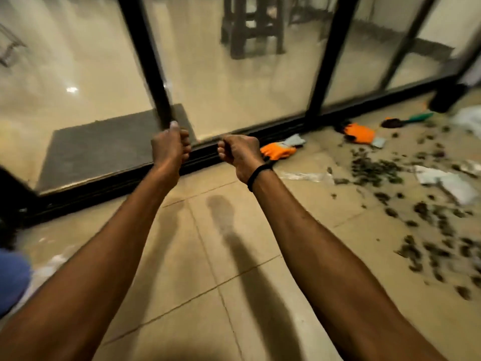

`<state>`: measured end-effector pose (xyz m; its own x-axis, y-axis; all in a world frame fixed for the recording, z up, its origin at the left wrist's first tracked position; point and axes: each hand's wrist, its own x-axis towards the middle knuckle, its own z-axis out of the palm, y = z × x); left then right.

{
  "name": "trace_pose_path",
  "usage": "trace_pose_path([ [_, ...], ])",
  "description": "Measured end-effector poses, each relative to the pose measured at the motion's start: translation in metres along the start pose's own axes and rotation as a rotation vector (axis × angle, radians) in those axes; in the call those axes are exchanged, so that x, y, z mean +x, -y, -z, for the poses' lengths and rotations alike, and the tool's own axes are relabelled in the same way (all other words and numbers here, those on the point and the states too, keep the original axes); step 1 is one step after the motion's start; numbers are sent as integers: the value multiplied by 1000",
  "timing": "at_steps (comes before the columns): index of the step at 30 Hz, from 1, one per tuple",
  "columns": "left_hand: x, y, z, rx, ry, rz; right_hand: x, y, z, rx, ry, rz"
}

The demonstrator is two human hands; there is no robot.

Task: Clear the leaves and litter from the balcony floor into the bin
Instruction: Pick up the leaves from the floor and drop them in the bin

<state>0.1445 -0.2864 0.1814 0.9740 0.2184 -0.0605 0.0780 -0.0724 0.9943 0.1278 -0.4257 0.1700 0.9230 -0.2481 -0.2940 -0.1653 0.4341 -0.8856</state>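
Leaves (pixel 374 170) are lying at 3 o'clock from the right hand (pixel 240 155), the nearer one; the left hand (pixel 170 147) is hovering at its 9. Fingers of both are curling closed, gripping nothing.

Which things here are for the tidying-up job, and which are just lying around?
For the job: dry leaves, paper scraps and plastic wrapper to clear; orange gloves and green-handled trowel, probably for helping.

Just lying about: doormat and stool, both indoors.
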Motion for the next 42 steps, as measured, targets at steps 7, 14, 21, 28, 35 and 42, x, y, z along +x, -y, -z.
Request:
trace_pose_path([
  [7,-48,28,-168,565,362,-316,27,33,195,-247,-616,149],
  [14,-98,37,-287,785,544,-430,7,42,291,-390,-682,194],
  [21,-94,70,-322,962,750,-397,-17,23,364,-652,-650,172],
  [28,-87,148,-343,931,721,-251,-32,-4,411,-737,-706,107],
  [35,-63,206,-363,709,550,-352,0,-11,423,-856,-706,35],
  [42,-14,189,-387,709,592,-497,40,-14,394,-943,-620,-2],
])
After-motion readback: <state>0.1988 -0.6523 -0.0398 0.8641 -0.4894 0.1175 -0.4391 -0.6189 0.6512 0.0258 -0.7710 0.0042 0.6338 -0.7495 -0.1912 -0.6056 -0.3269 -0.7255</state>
